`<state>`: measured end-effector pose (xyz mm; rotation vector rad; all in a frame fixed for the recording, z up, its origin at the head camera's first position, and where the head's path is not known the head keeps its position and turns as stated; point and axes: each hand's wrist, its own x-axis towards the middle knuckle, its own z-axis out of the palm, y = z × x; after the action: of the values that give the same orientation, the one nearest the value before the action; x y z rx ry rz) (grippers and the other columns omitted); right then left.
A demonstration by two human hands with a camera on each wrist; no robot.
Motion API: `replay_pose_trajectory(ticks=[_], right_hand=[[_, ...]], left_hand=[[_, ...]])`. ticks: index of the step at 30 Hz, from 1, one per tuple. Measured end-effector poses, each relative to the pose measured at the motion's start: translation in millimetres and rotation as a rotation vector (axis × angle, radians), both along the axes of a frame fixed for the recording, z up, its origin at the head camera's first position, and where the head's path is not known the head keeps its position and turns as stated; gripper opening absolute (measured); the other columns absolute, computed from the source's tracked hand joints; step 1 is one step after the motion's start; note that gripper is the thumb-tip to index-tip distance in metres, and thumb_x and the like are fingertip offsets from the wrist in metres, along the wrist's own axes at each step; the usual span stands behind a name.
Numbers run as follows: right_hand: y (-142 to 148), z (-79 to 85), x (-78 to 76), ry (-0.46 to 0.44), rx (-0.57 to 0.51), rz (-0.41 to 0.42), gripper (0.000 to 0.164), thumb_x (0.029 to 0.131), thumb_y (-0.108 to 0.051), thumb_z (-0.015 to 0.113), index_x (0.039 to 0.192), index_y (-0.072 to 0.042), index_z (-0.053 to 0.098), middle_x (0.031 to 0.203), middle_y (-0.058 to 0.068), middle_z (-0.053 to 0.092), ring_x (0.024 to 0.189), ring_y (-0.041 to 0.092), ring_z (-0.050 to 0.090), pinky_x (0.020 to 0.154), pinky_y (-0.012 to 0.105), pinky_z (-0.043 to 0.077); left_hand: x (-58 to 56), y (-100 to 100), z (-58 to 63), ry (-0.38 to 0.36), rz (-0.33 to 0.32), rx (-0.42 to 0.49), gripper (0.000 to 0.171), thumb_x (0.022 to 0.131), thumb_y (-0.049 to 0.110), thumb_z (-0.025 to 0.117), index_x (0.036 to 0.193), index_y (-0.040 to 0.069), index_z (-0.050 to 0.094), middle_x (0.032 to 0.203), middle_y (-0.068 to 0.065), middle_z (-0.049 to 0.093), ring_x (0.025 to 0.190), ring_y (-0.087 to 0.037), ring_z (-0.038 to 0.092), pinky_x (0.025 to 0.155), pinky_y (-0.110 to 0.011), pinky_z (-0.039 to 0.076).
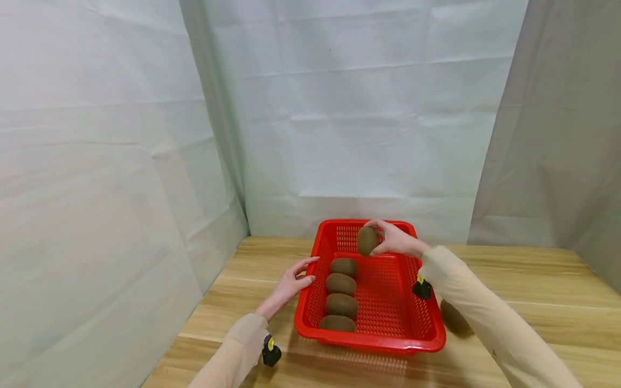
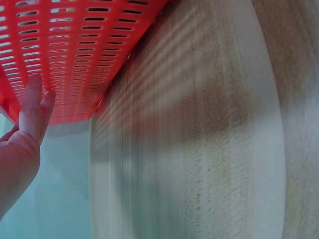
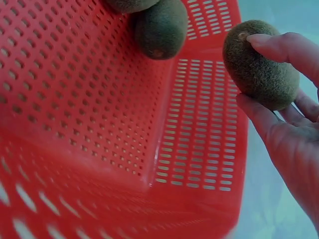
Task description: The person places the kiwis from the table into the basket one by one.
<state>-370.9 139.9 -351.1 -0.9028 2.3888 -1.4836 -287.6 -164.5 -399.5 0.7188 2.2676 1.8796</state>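
My right hand (image 1: 392,238) holds a brown fuzzy kiwi (image 1: 367,241) between thumb and fingers, above the far end of a red plastic basket (image 1: 368,340). In the right wrist view this kiwi (image 3: 259,64) is upright beside the basket's rim, with the thumb near its end. Several more kiwis (image 1: 342,283) lie in a column along the basket's left side. My left hand (image 1: 291,281) rests at the left rim, its fingers loosely extended. In the left wrist view, fingers (image 2: 31,107) lie against the slotted outer wall.
Another kiwi (image 1: 455,318) lies on the wooden table (image 1: 524,285) to the right of the basket, partly hidden by my right sleeve. Pale cloth (image 1: 359,134) hangs behind and on both sides of the table.
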Motion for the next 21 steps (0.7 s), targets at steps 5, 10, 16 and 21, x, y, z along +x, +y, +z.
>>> replay_pose_trajectory(ticks=[5,10,16,21], right_hand=[[-5.2,-10.8,-3.0,0.003,0.030,-0.050,0.063,0.073,0.003,0.071,0.128,0.000,0.039,0.123,0.016,0.041,0.104,0.032,0.045,0.073,0.036,0.048],[-10.7,-18.1,-3.2,-0.002,0.076,-0.103,0.064,0.071,0.001,0.073,0.127,0.002,0.040,0.120,0.016,0.044,0.099,0.031,0.046,0.075,0.036,0.046],[-14.1,-28.1,-4.6,-0.067,0.078,-0.160,0.065,0.069,0.006,0.073,0.126,0.005,0.041,0.117,0.017,0.045,0.095,0.030,0.047,0.075,0.037,0.046],[-15.2,-35.9,-4.8,-0.103,0.084,-0.189,0.069,0.068,0.010,0.071,0.128,0.009,0.037,0.114,0.020,0.045,0.091,0.031,0.048,0.072,0.037,0.047]], left_hand=[[0.8,0.5,-0.1,0.009,-0.004,0.007,0.048,0.088,-0.005,0.048,0.134,-0.006,0.035,0.120,-0.030,0.043,0.103,-0.045,0.046,0.079,-0.034,0.046],[0.6,0.8,-0.5,0.013,0.007,0.011,0.048,0.087,-0.005,0.049,0.134,-0.006,0.036,0.120,-0.031,0.043,0.102,-0.046,0.047,0.079,-0.035,0.046],[1.0,0.8,0.0,0.011,-0.005,0.013,0.048,0.088,-0.005,0.048,0.134,-0.006,0.035,0.122,-0.031,0.042,0.103,-0.046,0.046,0.079,-0.035,0.046],[2.1,0.6,-0.1,0.017,-0.012,0.019,0.049,0.088,-0.005,0.048,0.134,-0.007,0.034,0.122,-0.032,0.041,0.103,-0.047,0.046,0.079,-0.035,0.046]])
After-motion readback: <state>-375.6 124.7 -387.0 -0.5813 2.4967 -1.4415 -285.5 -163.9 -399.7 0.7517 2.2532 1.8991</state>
